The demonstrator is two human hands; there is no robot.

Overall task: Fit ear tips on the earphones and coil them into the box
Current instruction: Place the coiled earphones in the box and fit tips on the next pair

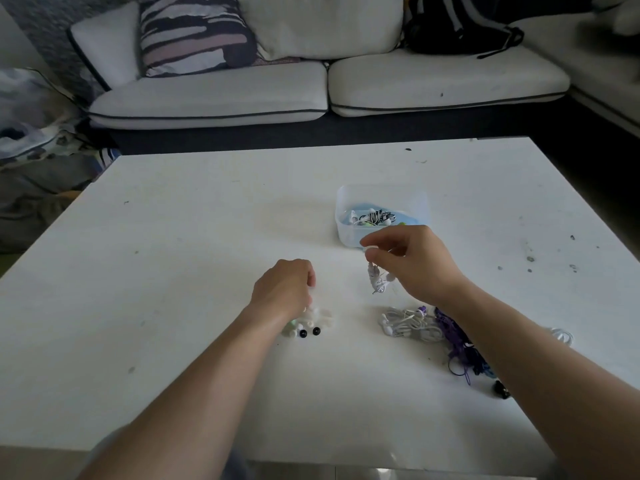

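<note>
My right hand [414, 263] pinches a small coiled bundle of white earphones [377, 278] and holds it above the table, just in front of the clear plastic box [346, 216]. The box holds several coiled earphones, one striped black and white. My left hand [285, 285] is curled, knuckles up, over a small pile of loose ear tips [311, 323], white, pale green and two black; what its fingertips hold is hidden. A tangle of white earphones [408, 325] and a purple one [457, 344] lie on the table under my right forearm.
The white table [207, 237] is wide, with small dark specks at its right side. A small black object [500, 389] lies near my right forearm, and a white cable loop [562, 336] beyond it. A white sofa [277, 91] with cushions stands behind the table.
</note>
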